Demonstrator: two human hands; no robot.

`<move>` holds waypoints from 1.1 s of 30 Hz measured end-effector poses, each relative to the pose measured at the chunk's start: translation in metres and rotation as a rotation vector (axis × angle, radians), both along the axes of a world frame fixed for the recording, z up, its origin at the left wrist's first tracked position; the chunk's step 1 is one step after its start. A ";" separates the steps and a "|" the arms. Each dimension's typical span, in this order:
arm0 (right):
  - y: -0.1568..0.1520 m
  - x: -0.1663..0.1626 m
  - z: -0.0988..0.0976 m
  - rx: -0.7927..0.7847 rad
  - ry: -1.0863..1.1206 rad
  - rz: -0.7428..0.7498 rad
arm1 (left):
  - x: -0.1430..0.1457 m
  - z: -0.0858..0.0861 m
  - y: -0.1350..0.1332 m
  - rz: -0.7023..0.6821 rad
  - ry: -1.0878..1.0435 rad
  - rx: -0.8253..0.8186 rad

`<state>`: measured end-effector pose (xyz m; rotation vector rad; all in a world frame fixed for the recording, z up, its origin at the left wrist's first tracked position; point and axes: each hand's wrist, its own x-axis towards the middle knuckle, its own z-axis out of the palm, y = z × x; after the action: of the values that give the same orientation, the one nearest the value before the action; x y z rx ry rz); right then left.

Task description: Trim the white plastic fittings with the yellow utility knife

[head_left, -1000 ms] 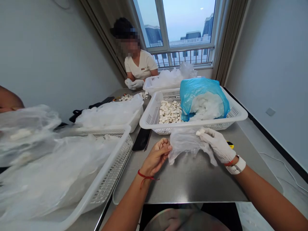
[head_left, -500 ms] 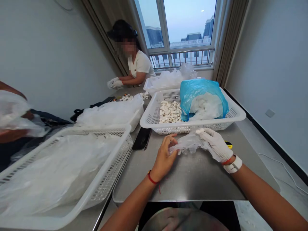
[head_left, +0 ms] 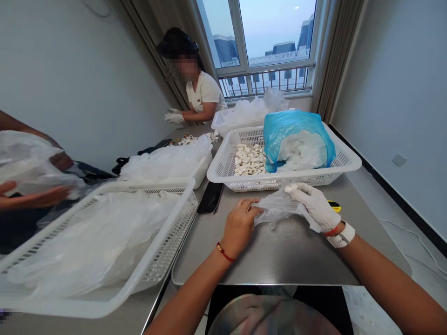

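My bare left hand [head_left: 240, 225] pinches one end of a thin clear plastic bag [head_left: 275, 208] that lies crumpled on the steel table [head_left: 279, 256]. My right hand [head_left: 314, 207], in a white glove, grips the bag's other end and also holds a small white cylindrical piece [head_left: 289, 188] at its fingertips. Just beyond both hands stands a white plastic basket [head_left: 349, 163] with a heap of small white pieces [head_left: 249, 159] and a blue bag [head_left: 296, 135] of white material.
A large white basket [head_left: 164, 260] with clear bags is at my left. A black phone [head_left: 210, 197] lies between the baskets. A seated person [head_left: 200, 93] in white gloves works at the far end. Another person's hands [head_left: 38, 195] hold a bag at the far left.
The bag, spread open between my hands a second ago, is now bunched up and lower on the table. My left hand has moved right toward the gloved hand.
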<state>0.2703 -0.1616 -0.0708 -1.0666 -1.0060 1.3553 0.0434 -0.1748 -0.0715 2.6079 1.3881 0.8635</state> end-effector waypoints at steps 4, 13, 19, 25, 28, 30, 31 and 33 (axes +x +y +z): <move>-0.001 0.000 -0.002 -0.051 -0.045 0.051 | 0.008 -0.005 0.006 0.137 0.083 0.023; -0.005 -0.003 0.006 -0.005 -0.180 0.303 | 0.022 0.008 0.014 0.050 -0.398 -0.195; 0.000 0.006 -0.005 0.174 -0.600 -0.043 | 0.009 0.018 0.008 0.075 -0.105 -0.135; -0.009 0.007 0.010 0.545 -0.729 -0.244 | 0.007 0.016 -0.002 0.048 -0.055 -0.213; -0.018 -0.001 0.014 0.733 -0.786 -0.013 | 0.015 0.010 -0.007 -0.049 -0.135 -0.281; -0.021 -0.006 0.009 0.745 -0.909 0.159 | 0.020 0.007 -0.010 -0.091 -0.199 -0.314; -0.020 -0.008 0.005 0.709 -0.993 0.230 | 0.023 0.006 -0.011 -0.108 -0.231 -0.330; -0.017 -0.009 -0.004 0.584 -1.166 0.338 | 0.027 0.005 -0.013 -0.138 -0.290 -0.363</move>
<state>0.2609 -0.1791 -0.0746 -1.2294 -2.3372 0.4784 0.0701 -0.1880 -0.0663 2.1780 1.1482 0.8385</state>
